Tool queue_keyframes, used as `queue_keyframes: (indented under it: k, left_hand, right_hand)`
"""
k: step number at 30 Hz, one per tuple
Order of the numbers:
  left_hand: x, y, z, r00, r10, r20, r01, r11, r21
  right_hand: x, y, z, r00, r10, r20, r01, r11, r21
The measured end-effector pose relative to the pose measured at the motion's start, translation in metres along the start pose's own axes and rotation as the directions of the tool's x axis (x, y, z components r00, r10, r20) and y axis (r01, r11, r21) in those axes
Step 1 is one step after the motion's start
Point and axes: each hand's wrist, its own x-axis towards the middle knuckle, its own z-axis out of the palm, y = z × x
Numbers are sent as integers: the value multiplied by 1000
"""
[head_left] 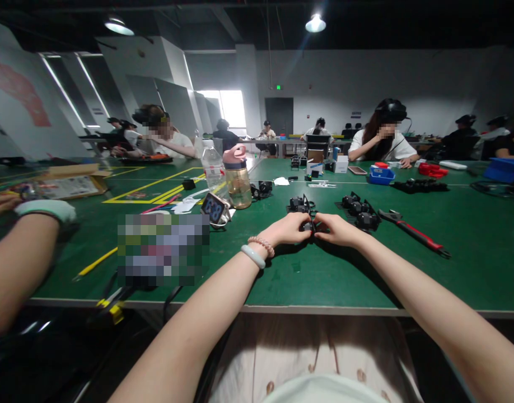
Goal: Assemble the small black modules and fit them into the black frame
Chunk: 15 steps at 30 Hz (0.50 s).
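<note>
Small black plastic part [309, 226] pinched between left hand [287, 229] and right hand [338, 229] grips on green felt table [324, 274].

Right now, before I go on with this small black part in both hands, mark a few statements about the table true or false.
1. Both hands, left hand and right hand, pinch the small black part. True.
2. The red-handled wrench lies left of the left hand. False: it lies right of the right hand.
3. The amber bottle with a pink lid stands upright on the green table. True.
4. The left wrist is bare. False: it wears a pale bangle and a bead bracelet.
</note>
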Motion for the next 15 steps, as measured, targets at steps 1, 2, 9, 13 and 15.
queue_keyframes:
  k: [1, 2, 9, 13, 15]
  left_hand:
    - [0, 0, 0, 1000, 1, 1, -1, 1000, -5]
    - [0, 0, 0, 1000, 4, 2, -4, 1000, -11]
    - [1, -3, 2, 1000, -7, 1, 7, 1000, -6]
    - [1, -4, 3, 1000, 28, -12, -28, 1000, -9]
    - [1, -4, 3, 999, 29, -14, -30, 1000, -8]
  right_hand:
    - [0, 0, 0, 1000, -6, -1, 6, 1000, -8]
    - [0, -1, 0, 1000, -15, -3, 15, 1000, -18]
    - [1, -2, 1, 997, -75, -18, 72, 987, -143]
    - [1, -2, 1, 997, -74, -18, 69, 978, -198]
    - [1, -3, 1, 997, -76, -13, 72, 976, -208]
